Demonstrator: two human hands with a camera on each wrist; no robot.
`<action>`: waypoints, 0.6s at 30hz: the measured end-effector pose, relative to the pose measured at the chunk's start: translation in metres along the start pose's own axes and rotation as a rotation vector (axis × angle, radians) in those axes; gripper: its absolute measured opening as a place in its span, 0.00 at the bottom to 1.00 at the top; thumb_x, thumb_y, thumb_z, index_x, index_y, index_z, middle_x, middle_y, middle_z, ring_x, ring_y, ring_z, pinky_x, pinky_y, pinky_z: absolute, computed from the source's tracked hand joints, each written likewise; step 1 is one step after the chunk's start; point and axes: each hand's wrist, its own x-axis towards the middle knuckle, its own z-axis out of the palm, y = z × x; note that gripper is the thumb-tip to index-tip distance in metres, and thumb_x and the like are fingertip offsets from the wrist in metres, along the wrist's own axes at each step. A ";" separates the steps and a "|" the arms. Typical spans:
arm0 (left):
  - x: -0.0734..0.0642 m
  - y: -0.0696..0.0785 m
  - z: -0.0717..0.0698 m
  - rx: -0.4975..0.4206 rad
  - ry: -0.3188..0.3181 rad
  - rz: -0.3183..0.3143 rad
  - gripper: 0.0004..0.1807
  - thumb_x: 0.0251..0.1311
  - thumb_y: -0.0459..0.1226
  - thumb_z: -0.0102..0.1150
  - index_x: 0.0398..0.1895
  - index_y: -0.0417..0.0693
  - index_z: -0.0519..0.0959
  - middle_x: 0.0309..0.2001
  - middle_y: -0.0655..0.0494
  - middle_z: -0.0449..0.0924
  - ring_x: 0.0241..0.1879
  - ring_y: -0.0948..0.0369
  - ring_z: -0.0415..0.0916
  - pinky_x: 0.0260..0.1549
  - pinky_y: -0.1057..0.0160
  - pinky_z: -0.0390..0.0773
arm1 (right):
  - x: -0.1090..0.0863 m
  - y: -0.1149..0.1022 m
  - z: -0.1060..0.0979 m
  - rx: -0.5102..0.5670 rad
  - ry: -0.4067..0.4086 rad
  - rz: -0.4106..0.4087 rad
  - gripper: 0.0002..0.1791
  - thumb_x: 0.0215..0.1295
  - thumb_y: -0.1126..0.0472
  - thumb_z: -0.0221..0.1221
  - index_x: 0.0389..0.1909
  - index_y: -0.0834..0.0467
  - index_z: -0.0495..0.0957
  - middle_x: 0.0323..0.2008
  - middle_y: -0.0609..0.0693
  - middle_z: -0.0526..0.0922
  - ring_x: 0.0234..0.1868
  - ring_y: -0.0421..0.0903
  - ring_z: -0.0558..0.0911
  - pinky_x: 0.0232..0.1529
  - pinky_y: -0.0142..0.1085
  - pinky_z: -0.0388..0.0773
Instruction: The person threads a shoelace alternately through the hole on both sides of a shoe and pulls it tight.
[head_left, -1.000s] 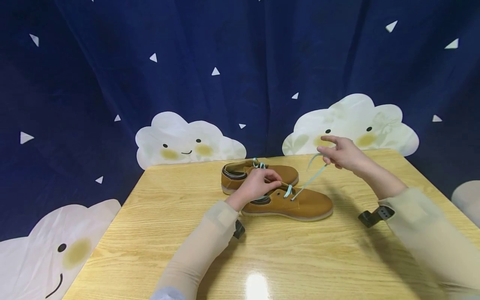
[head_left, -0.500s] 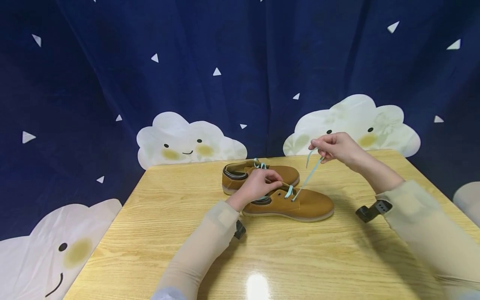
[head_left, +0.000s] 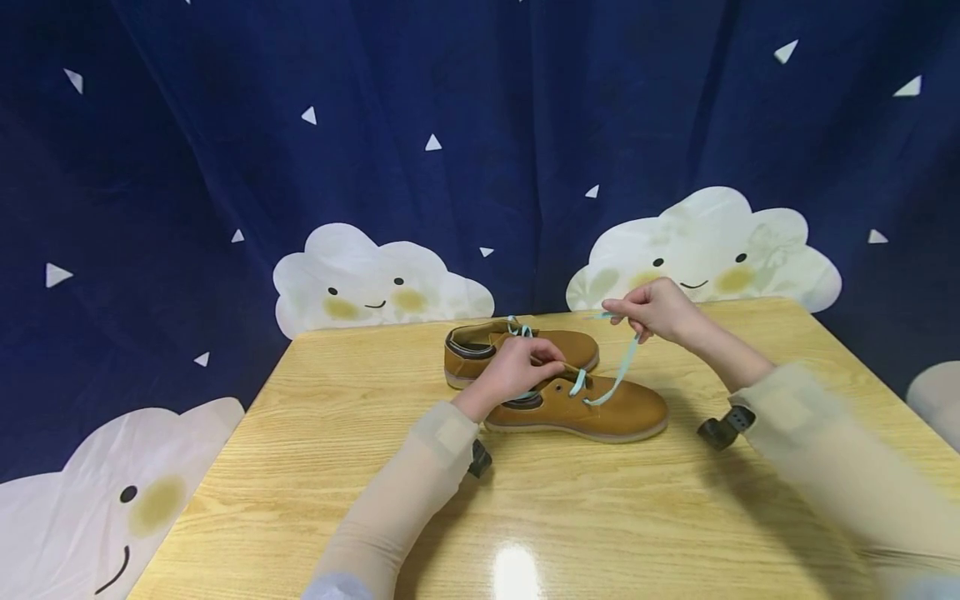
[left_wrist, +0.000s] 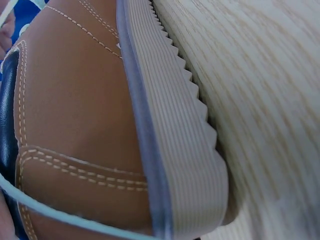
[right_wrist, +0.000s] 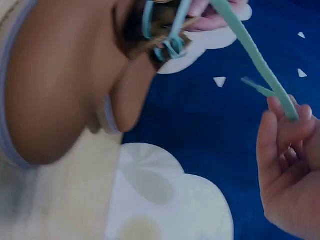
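A brown leather shoe [head_left: 630, 408] with a pale sole lies on its sole, toe to the right. My left hand [head_left: 517, 368] pinches the upper edge of its opening, thumb and fingers together by the eyelets. A mint-green shoelace [head_left: 622, 371] comes out of a near-side eyelet and rises in a slack curve to my right hand [head_left: 654, 310]. Thumb and fingers there pinch it near the tip, which points left. In the right wrist view the lace crosses the curled fingers [right_wrist: 270, 145]. The left wrist view shows the shoe's stitched side [left_wrist: 80, 110] and another lace length [left_wrist: 75, 220].
A matching brown shoe [head_left: 570, 343] with mint laces stands right behind, partly covered by the left hand. Both rest on a wooden table [head_left: 600, 517]. A dark blue curtain [head_left: 480, 125] with cloud figures hangs past its far edge.
My right hand has drawn in to the left and changed its hold on the lace, whose tip now points left. The taut lace has gone slack. The left hand stays put.
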 end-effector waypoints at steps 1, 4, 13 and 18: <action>0.000 0.000 0.000 -0.002 0.002 0.002 0.04 0.63 0.36 0.64 0.36 0.46 0.85 0.34 0.59 0.84 0.34 0.68 0.79 0.37 0.72 0.77 | 0.001 0.002 0.003 0.022 -0.018 0.013 0.22 0.70 0.51 0.58 0.27 0.67 0.82 0.13 0.48 0.73 0.17 0.41 0.75 0.27 0.37 0.81; 0.001 -0.001 0.001 -0.001 0.007 0.006 0.03 0.63 0.35 0.64 0.36 0.46 0.85 0.34 0.59 0.84 0.35 0.68 0.79 0.37 0.72 0.77 | 0.004 0.009 0.011 0.110 -0.090 0.038 0.17 0.71 0.59 0.58 0.38 0.72 0.81 0.19 0.50 0.79 0.19 0.40 0.79 0.29 0.35 0.81; 0.000 -0.001 0.001 0.009 0.003 0.005 0.04 0.63 0.36 0.63 0.36 0.46 0.85 0.34 0.60 0.84 0.34 0.69 0.79 0.37 0.72 0.76 | 0.007 0.025 0.025 0.073 -0.191 -0.006 0.14 0.73 0.58 0.55 0.43 0.65 0.81 0.35 0.50 0.86 0.36 0.48 0.77 0.28 0.35 0.71; 0.000 -0.001 0.001 0.007 0.010 0.011 0.04 0.63 0.36 0.63 0.36 0.46 0.85 0.34 0.60 0.84 0.34 0.70 0.78 0.37 0.72 0.77 | 0.011 0.030 0.032 0.032 -0.189 -0.023 0.14 0.73 0.57 0.53 0.39 0.64 0.81 0.31 0.52 0.81 0.34 0.47 0.73 0.28 0.36 0.69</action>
